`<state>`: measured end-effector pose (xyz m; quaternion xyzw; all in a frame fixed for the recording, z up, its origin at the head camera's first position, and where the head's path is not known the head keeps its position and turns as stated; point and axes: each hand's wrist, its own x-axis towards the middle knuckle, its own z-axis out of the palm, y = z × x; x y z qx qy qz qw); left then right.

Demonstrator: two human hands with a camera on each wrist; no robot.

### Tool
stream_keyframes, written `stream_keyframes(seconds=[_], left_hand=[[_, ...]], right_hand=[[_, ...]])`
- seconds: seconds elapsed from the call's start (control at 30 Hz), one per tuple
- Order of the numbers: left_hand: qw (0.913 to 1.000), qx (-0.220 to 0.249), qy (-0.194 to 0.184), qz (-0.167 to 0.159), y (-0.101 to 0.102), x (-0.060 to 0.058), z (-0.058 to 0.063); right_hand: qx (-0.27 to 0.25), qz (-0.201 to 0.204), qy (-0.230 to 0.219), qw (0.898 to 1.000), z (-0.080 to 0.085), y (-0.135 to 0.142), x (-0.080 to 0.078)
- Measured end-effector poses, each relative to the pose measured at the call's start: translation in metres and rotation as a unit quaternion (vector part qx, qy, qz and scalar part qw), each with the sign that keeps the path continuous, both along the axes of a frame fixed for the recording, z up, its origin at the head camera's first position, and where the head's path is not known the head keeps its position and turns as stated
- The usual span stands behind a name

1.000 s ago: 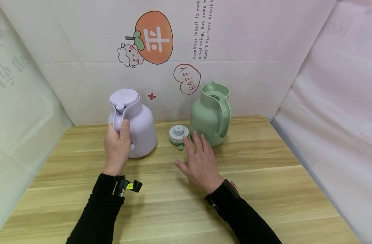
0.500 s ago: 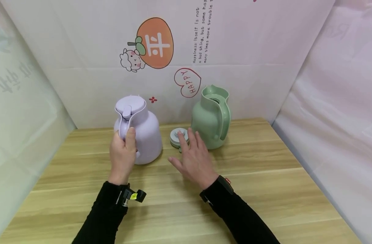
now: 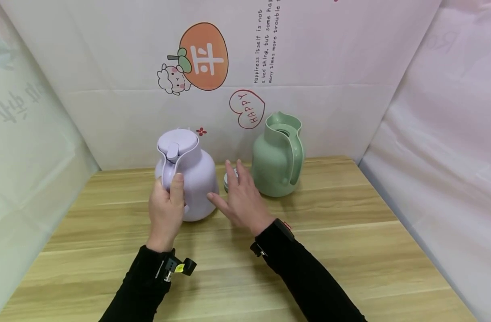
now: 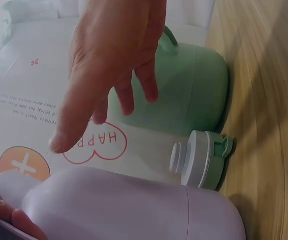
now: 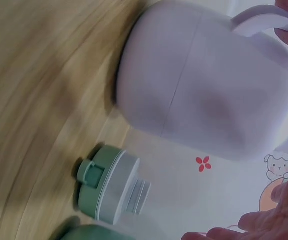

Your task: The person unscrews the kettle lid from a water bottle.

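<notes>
Since the earlier head views, the smooth lilac jug with its lilac lid [image 3: 197, 179] has slid a little rightward, nearer the small round grey-and-green stopper [image 5: 112, 185]. Our left hand [image 3: 166, 217] has travelled with it, fingers wrapped round the jug's handle. Our right hand [image 3: 244, 203] has swung across from in front of the rounded sage-green jug [image 3: 271, 165] toward the lilac one. It grasps nothing: its fingers are extended and spread. In the head view its thumb overlaps the lilac jug's edge, but the left wrist view suggests a gap. We judge from this that the work now centres on the lilac jug and its position. It stands upright, left of the stopper, on the wood-grained counter [image 3: 350, 246]; we cannot tell whether its base is fully resting or very slightly raised.

The sage-green jug and the stopper have stayed put. The stopper lies green side down with its grey plug upward, between the two jugs, and our right hand partly hides it from above. The green jug's mouth shows no lid. Behind everything hangs the pale printed cloth [image 3: 318, 53]. As we see it, the stopper is the main obstacle to sliding the lilac jug further right.
</notes>
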<state>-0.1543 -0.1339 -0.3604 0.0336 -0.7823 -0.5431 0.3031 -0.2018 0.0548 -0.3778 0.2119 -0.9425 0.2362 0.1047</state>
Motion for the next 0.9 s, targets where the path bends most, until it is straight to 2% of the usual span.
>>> stream_keyframes(seconds=[0.27, 0.9], left_hand=[[0.9998, 0.003, 0.007, -0.017, 0.005, 0.006, 0.0], [0.9995, -0.001, 0.007, -0.029, 0.013, 0.016, -0.001]], right_hand=[[-0.047, 0.013, -0.03, 0.998, 0.01, -0.012, -0.004], [-0.093, 0.034, -0.023, 0.995, 0.012, -0.024, -0.009]])
